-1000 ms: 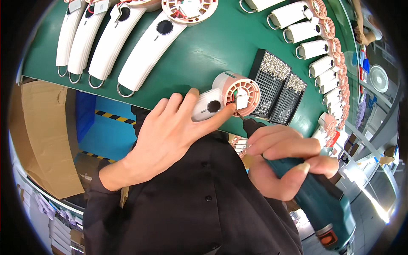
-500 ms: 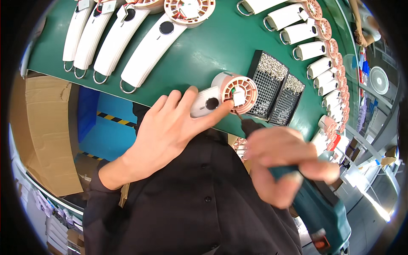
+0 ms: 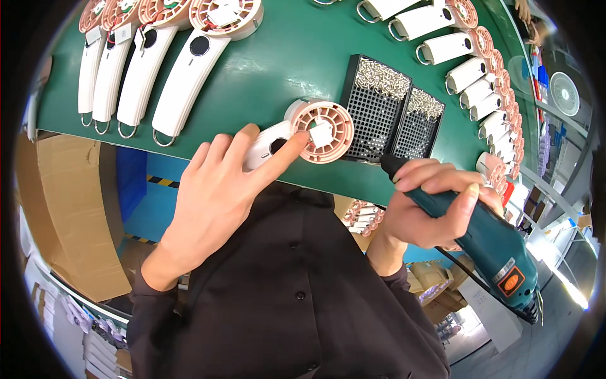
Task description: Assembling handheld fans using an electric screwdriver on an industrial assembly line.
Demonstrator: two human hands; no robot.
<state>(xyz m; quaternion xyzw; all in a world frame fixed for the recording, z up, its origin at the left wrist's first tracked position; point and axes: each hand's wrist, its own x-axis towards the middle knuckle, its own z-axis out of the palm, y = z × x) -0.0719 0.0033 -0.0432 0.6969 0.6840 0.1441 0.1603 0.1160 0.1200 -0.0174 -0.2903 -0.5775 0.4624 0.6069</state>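
Observation:
My left hand (image 3: 218,189) presses a white handheld fan (image 3: 267,146) against the green bench near its front edge. Its fingers lie over the handle, and the index fingertip touches the open pink round head (image 3: 344,131), beside a white block and wires. A teal electric screwdriver (image 3: 489,243) is gripped in my right hand (image 3: 429,211). The screwdriver's dark nose points at the near edge of two black trays, a left screw tray (image 3: 372,120) and a right screw tray (image 3: 415,134). Loose silver screws are heaped at their far ends; the bit's tip is hard to make out.
Several more white fans (image 3: 189,82) with metal loops lie at the upper left. A long row of fans (image 3: 467,74) curves down the bench's right side. A cardboard box (image 3: 72,215) stands below left. At the top right another person's hand (image 3: 522,11) shows.
My right hand has swung the screwdriver away from the fan's head, over to the near edge of the screw trays. My left hand stays on the fan; the whole view has shifted.

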